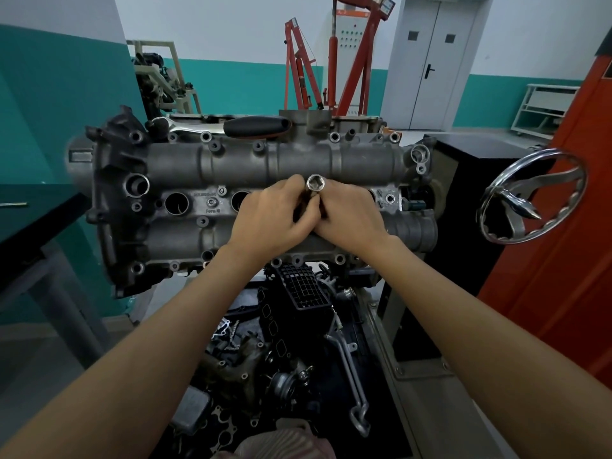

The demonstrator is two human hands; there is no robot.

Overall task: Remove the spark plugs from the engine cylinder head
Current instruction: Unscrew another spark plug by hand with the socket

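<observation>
A grey cast-metal engine cylinder head (205,167) lies lengthwise across the middle of the view on a stand, its black end cover at the left and a row of round spark plug wells running along its centre; two open wells (176,203) show left of the hands, and whether any spark plug sits in them cannot be told. To the right of the head stands a chromed spoked handwheel (533,197) in front of an orange-red panel (563,226). Beyond the head, against the white and teal wall, stands a red hydraulic engine crane (334,61). Below the head, between the forearms, lies a pile of black plastic and metal engine parts (298,326). On the far edge of the head rests a chrome ratchet wrench with a black handle (255,126), apart from both hands. Both hands meet over the middle of the head: the left hand (268,223) and the right hand (351,223) each have fingers curled round a dark tubular spark plug socket with a bright metal open end (315,183), so each grip is closed on that tool. The socket stands tilted up out of the grip, its hollow end facing the camera just above the fingertips, over the centre row of wells; its lower part is hidden by the fingers.
</observation>
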